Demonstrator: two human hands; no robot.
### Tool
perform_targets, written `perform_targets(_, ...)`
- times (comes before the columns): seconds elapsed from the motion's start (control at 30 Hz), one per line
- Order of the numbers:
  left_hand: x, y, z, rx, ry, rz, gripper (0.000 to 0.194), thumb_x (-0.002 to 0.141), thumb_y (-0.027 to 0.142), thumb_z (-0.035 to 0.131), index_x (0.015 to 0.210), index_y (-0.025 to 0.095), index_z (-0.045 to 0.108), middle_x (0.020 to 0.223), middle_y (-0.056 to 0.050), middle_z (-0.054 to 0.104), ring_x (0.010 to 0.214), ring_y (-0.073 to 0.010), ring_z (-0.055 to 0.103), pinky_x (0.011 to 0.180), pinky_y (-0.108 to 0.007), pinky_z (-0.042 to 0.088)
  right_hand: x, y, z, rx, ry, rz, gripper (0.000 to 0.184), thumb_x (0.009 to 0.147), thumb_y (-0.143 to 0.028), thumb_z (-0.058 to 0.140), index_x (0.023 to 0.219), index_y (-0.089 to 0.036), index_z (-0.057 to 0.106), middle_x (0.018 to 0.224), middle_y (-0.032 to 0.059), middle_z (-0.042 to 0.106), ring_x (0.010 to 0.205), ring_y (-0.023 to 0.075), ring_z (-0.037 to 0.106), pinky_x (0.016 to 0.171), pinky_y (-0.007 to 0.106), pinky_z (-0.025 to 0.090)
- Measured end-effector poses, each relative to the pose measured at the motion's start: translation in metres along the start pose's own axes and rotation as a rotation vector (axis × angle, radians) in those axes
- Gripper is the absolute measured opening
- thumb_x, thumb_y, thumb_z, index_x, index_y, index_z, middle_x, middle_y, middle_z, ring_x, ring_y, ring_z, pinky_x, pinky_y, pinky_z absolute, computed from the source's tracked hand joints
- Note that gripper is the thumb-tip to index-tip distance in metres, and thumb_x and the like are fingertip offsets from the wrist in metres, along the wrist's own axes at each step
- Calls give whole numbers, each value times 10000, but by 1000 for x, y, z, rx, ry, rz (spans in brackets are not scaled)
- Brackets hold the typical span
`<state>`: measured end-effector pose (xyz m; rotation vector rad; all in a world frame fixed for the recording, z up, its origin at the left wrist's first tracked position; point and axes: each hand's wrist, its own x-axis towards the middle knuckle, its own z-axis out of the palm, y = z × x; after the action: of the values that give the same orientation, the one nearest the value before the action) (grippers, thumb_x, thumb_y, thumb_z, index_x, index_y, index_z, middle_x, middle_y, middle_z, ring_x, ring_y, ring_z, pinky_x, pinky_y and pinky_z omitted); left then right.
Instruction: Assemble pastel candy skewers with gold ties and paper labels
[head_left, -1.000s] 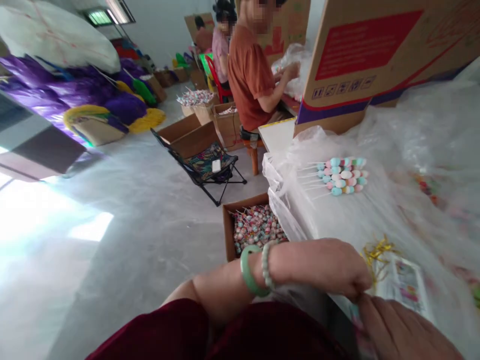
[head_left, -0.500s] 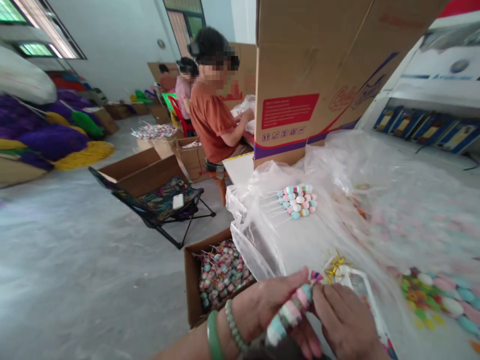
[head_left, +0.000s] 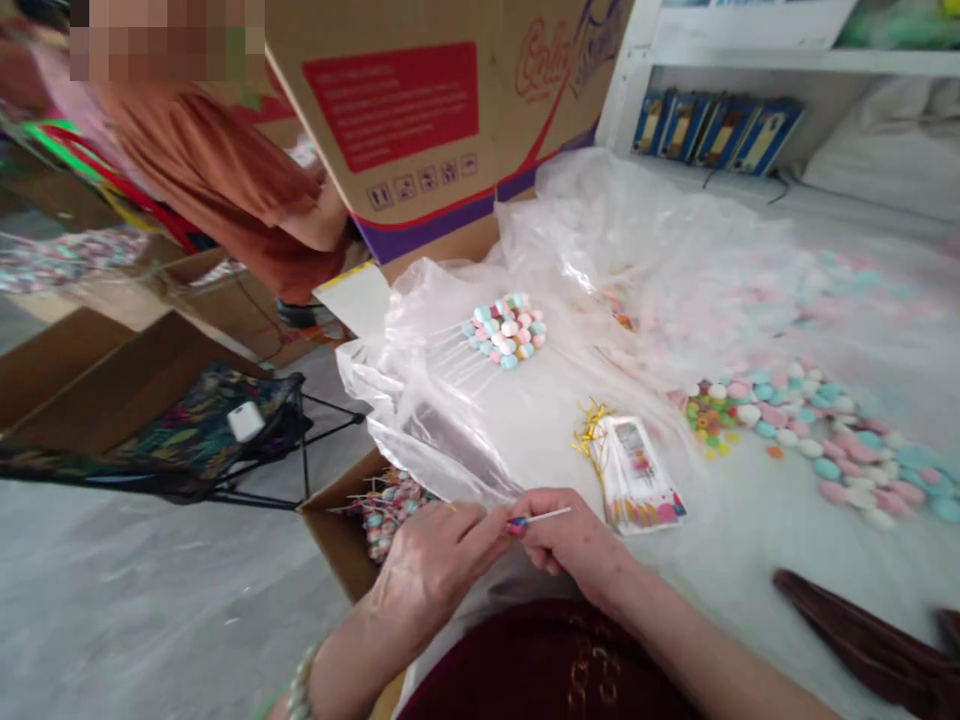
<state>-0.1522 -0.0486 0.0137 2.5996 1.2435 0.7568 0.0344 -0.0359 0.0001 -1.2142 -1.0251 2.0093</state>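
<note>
The person's left hand point(head_left: 433, 572) and right hand point(head_left: 571, 535) meet low in the centre of the frame, just above a lap of dark maroon velvet point(head_left: 547, 662). The fingers point(head_left: 487, 530) of both hands are drawn together in a tight pinch around a thin white stick point(head_left: 547, 517), whose small, red-and-blue end point(head_left: 517, 526) sits between the fingertips, and the stick points toward the right of the frame. A beaded bracelet point(head_left: 301, 685) circles the left wrist. Just beyond the right hand lies a flat stack of glossy printed sleeves point(head_left: 637, 478), with crinkly gold twist ties point(head_left: 589, 432) at its upper left end. Above the hands, a crumpled sheet of clear plastic point(head_left: 420, 340) spreads over the bench point(head_left: 356, 297), and a tight cluster of rounded pastel candies on white sticks point(head_left: 504, 330) rests on it. Loose, smooth candies in pink, white and teal point(head_left: 814, 445) form a curving band to the right. At the lower left, an open cardboard box point(head_left: 330, 525) holds a jumble of stick candies point(head_left: 386, 515). A large printed carton point(head_left: 397, 110) stands at top centre, and a co-worker in a rust-orange shirt point(head_left: 210, 170) sits at the upper left.
</note>
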Motion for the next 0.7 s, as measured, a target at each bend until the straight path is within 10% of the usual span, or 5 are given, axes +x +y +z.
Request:
perform_targets(0.13,-49,-28,2,314,44,-78,226,852,292,560,1046,214,645,858,-63,695,737,-180,639,640,-266,458,-15,-4,-40,-589,394,-185,199,791,-293,478,831,-208,653,612,-11,597,571,135,534,555,250,387)
perform_targets(0.23,-76,-50,13,433,-80,-510,339,896,373,435,1098,194,640,893,-93,684,704,-217,643,557,-290,453,-27,-6,-87,-1057,853,-164,287,847,-333,422,1013,-205,618,1034,77,636,923,223,576,735,322,398)
perform_targets(0.33,-80,-64,27,433,-262,-816,488,910,399,325,1298,163,502,1190,-155,591,877,-273,638,636,-348,483,-31,1,-118,-1214,956,34,364,819,-421,482,1091,-196,572,1024,96,612,938,258,565,688,323,383)
perform_targets(0.53,-25,-50,11,98,-577,-834,357,845,461,434,871,215,691,851,-97,658,814,-264,613,642,-313,425,-34,11,-124,-1057,997,74,219,840,-357,455,901,-242,631,713,11,626,659,180,542,588,276,314)
perform_targets(0.7,39,-3,-14,-724,-734,-646,348,808,484,497,707,186,647,604,0,533,554,-126,464,498,-224,318,-42,8,-127,-822,1116,-305,202,781,-375,545,729,-211,651,757,24,632,741,183,545,674,290,363)
